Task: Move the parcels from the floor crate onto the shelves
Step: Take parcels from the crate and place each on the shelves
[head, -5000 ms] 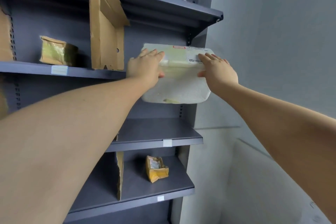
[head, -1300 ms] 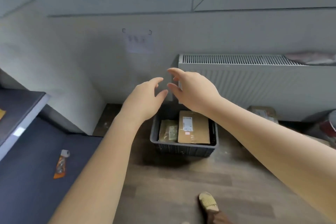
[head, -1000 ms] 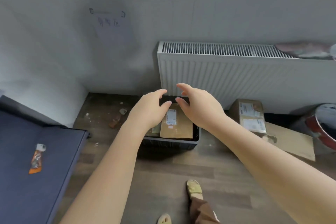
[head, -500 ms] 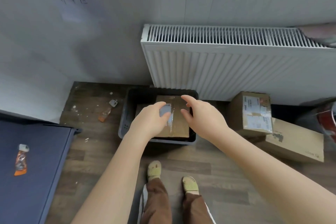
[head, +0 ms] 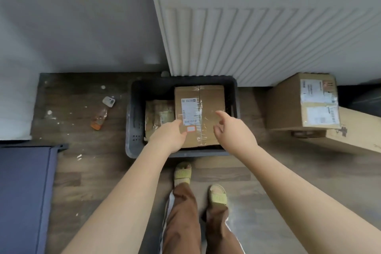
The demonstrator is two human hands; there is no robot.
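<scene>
Left hand held relaxed over near-left corner of brown parcel in crate, nothing gripped; contact cannot be told
Right hand spread loose above parcel's right half, nothing grasped
Brown parcel laid flat in crate's right part, white label up; smaller plastic-wrapped parcel lodged in crate's left part beside it
White radiator seen behind crate; cardboard boxes stacked right of crate; orange wrapper left of crate; sandalled feet placed just in front of crate
</scene>
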